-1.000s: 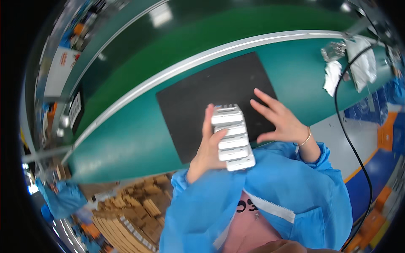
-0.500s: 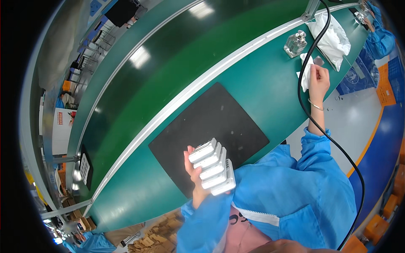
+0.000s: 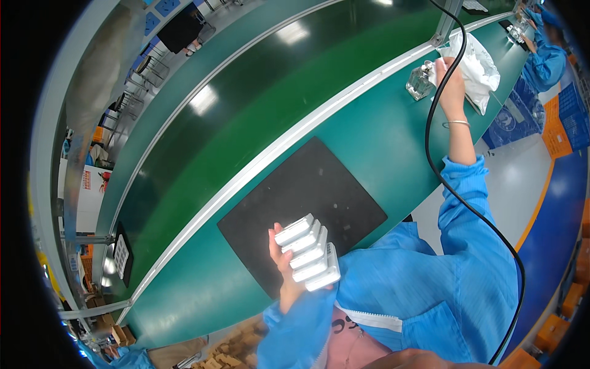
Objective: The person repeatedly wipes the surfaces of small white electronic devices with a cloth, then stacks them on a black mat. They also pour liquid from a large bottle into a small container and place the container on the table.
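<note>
Stack of white slab-shaped devices [image 3: 309,253], stepped, six o'clock, grasped in left hand [image 3: 286,270] over black mat [image 3: 313,178]. Right hand [image 3: 452,80], two o'clock, pinching white cloth [image 3: 432,76] by top of glass bottle [image 3: 418,85]. White bag [image 3: 482,71] at bottle's three o'clock.

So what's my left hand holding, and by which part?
Your left hand holds a stepped stack of white devices, gripped along the stack's left side.

the black cable [image 3: 428,135] partly hides the right hand [image 3: 453,91], and the lower edge cuts off the cardboard pieces [image 3: 230,355].
</note>
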Demonstrator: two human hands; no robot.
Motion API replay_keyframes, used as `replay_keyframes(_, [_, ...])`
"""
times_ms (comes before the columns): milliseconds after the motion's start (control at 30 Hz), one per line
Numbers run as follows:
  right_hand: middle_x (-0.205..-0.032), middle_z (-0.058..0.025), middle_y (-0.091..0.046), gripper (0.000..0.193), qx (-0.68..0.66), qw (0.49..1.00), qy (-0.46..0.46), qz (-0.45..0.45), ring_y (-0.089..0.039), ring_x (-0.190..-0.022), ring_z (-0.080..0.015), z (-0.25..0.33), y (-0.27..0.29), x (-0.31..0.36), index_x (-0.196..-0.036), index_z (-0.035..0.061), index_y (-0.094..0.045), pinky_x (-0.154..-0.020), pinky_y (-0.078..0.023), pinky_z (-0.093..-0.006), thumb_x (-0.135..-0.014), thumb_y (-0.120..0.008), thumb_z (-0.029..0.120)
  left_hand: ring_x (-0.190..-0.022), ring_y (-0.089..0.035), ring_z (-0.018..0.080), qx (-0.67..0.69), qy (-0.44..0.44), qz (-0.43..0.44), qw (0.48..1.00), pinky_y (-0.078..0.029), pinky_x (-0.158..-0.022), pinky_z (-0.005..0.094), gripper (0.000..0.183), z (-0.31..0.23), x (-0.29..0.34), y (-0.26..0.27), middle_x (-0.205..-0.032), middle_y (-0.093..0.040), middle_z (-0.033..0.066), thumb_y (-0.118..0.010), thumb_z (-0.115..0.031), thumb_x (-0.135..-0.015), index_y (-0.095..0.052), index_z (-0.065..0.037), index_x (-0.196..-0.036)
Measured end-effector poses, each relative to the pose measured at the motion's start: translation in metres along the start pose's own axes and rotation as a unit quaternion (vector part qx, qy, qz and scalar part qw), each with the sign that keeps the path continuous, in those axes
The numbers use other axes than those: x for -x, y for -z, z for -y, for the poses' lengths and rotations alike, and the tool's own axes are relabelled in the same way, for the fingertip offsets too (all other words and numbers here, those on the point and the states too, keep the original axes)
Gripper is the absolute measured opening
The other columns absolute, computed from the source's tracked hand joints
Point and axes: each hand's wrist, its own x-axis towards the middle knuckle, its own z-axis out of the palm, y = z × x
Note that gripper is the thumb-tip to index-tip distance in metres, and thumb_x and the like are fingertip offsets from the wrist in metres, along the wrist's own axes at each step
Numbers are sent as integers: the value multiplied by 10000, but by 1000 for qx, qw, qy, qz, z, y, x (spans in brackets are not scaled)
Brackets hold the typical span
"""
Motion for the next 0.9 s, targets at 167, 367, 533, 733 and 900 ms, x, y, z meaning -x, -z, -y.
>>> replay_keyframes(167, [-1025,-153,-691,293,94,993,71,12,-681,-934,-402,13,-15,-9,-1106,73,-585,-780,-544,-500,-920,-702,267,-1486,-296,539,14,12,7,1000,-390,-1181,610,1192,1,3,2,-1640,-145,309,-766,-832,-666,-274,-210,-1556])
replay_keyframes(367, [-936,-138,-685,248,37,994,103,-1,-680,-881,-368,45,-9,13,-1023,69,-608,-733,-531,-465,-878,-767,191,-1490,-278,547,13,4,31,999,-376,-1187,614,1197,0,0,7,-1643,-130,305,-789,-808,-667,-263,-209,-1561])
replay_keyframes(533, [-947,-135,-700,255,30,994,99,47,-685,-872,-363,84,11,48,-997,36,-625,-733,-533,-444,-892,-781,208,-1439,-394,507,83,24,28,996,-203,-1272,577,1115,-8,-8,2,-1621,-176,297,-832,-719,-697,-300,-222,-1541])
replay_keyframes(733, [-1099,-151,-695,253,-127,977,108,135,-682,-991,-348,87,38,69,-1205,20,-652,-853,-536,-395,-966,-664,103,-1449,-362,542,34,12,28,999,-330,-1214,583,1180,-7,-7,7,-1625,-145,328,-851,-728,-665,-292,-209,-1565])
replay_keyframes(900, [-1183,-145,-670,226,-37,978,92,186,-674,-1013,-344,79,48,70,-1219,15,-643,-858,-532,-383,-1014,-553,43,-1456,-340,559,22,12,33,999,-389,-1168,605,1208,-7,-6,10,-1614,-145,353,-860,-733,-648,-286,-199,-1568])
